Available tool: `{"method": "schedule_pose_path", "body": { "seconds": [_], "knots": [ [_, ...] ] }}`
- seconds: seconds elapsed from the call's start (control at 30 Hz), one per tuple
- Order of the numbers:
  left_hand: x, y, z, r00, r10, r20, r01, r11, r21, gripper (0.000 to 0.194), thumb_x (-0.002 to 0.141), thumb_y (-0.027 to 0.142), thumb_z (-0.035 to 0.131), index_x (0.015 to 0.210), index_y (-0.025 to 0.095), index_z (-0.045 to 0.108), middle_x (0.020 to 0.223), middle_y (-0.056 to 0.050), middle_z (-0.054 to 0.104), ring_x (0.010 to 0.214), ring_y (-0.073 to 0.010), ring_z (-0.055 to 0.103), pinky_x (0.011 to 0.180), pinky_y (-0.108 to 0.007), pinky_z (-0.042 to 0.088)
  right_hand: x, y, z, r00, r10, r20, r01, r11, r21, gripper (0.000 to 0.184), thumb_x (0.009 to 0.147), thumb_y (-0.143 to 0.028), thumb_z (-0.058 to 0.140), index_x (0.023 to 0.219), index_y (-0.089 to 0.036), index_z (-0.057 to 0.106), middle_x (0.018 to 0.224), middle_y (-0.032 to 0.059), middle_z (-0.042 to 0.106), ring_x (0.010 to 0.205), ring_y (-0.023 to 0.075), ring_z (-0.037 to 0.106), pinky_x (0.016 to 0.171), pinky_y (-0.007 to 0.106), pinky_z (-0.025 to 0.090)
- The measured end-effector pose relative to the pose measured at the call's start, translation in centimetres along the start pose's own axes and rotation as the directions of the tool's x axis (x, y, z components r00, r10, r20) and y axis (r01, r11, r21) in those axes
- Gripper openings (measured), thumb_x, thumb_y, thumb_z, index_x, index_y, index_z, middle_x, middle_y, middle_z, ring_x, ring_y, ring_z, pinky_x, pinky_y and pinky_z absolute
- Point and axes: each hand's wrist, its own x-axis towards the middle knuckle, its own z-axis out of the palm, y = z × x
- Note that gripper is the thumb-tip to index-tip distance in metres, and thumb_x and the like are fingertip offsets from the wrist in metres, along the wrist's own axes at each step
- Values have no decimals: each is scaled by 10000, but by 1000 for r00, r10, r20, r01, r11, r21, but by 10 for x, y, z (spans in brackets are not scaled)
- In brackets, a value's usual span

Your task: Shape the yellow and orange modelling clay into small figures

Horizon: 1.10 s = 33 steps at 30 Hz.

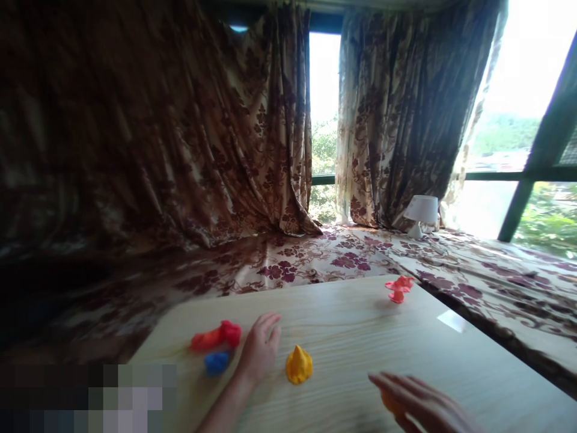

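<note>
My left hand lies on the pale wooden table, fingers stretched forward and loosely apart, holding nothing. A red clay lump and a blue clay lump sit just left of it, and a yellow clay cone stands just right of it. My right hand hovers blurred at the lower right, fingers extended, with an orange piece under its fingers; whether it grips the piece is unclear. A small red-orange clay figure stands near the table's far edge.
Floral maroon cloth covers the surface behind the table, and matching curtains hang before bright windows. A small white lamp stands on the cloth at the back right. A pixelated patch fills the lower left corner.
</note>
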Motion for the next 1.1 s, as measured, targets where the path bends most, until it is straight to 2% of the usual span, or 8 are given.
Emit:
{"method": "schedule_pose_path", "body": {
  "seconds": [0.07,0.13,0.2,0.3,0.47,0.57,0.77,1.1],
  "knots": [
    [11,15,-6,998,-35,-58,25,986,-167,336,760,290,471,980,114,653,1102,-117,650,1077,-224,562,979,-370,397,45,-10,-5,979,187,-77,-170,966,194,359,844,-315,505,1196,-265,556,862,20,724,627,169,660,569,246,532],
    [19,33,-11,995,-93,-48,72,943,-324,340,757,321,501,985,117,651,1036,-104,681,1031,-232,590,942,-378,425,90,-21,0,957,272,-98,-208,883,421,318,820,-335,530,1091,-185,603,659,8,676,551,150,610,524,243,501],
    [22,47,-15,997,-67,-35,47,916,-398,344,766,354,519,986,127,656,983,-82,700,985,-232,610,923,-379,435,126,-31,14,959,252,-131,-116,769,628,296,780,-286,565,1043,-154,600,657,1,646,561,134,588,517,230,487],
    [16,53,-15,999,-30,-28,15,897,-442,367,787,391,524,1024,141,650,1004,-75,697,991,-224,607,934,-359,429,149,-45,38,957,168,-235,72,651,756,303,743,-185,570,1045,-172,594,945,45,630,700,127,599,645,250,516],
    [-5,48,-9,994,-68,80,98,869,-485,419,810,435,507,1101,155,619,1153,-87,638,1110,-227,544,992,-347,389,137,-53,60,945,110,-308,132,732,668,414,753,-108,557,1149,-228,538,950,25,610,745,127,577,751,277,507],
    [-13,50,-8,992,6,127,62,850,-523,412,808,412,533,1137,173,600,1169,-74,631,1115,-237,539,985,-354,399,131,-54,61,948,55,-313,160,768,620,359,757,-96,568,1084,-243,568,968,21,599,770,135,566,735,266,503],
    [-17,52,-8,992,-3,129,69,856,-513,403,815,392,537,1162,194,585,1151,-79,640,1072,-245,566,960,-374,417,131,-54,59,951,2,-310,194,777,599,420,774,-112,594,1160,-269,538,1055,37,550,834,142,556,730,255,499],
    [-19,59,-14,992,-5,125,64,878,-474,359,795,385,564,1094,195,623,1086,-77,654,1066,-240,556,969,-376,398,131,-51,48,968,-24,-250,189,726,661,374,801,-154,602,1156,-265,559,956,30,577,792,141,550,716,272,493]
  ]
}}
